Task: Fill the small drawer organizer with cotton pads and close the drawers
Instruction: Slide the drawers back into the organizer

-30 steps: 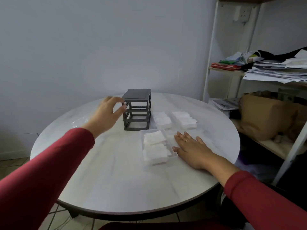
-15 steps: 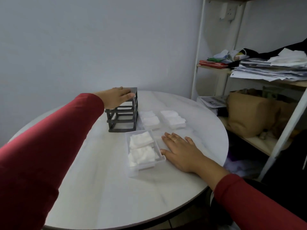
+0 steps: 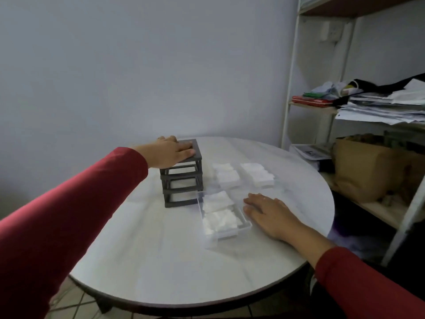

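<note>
- My left hand (image 3: 171, 153) lies palm-down on top of the dark drawer frame (image 3: 182, 180), fingers spread over its roof and not curled round anything; it presses rather than grips.
- My right hand (image 3: 268, 211) lies flat and open on the table (image 3: 161, 261), holding nothing, its fingertips just beside the right wall of the nearest clear drawer (image 3: 222, 217).
- That drawer holds two stacks of cotton pads (image 3: 218, 211) and sits just in front of the frame's lowest slot, a little off to its right.
- Two more filled drawers (image 3: 245, 174) lie beyond my right hand, to the right of the frame.
- All three slots look empty to me, so no drawer is in yet.
- Risk, as I judge it: the drawer is not squared to the slot, so a push could jam a corner on the frame.
- The frame looks light; if my left hand eases, it may slide away.
- The pads sit high and loose; they could catch on the slot's upper bar and spill.
</note>
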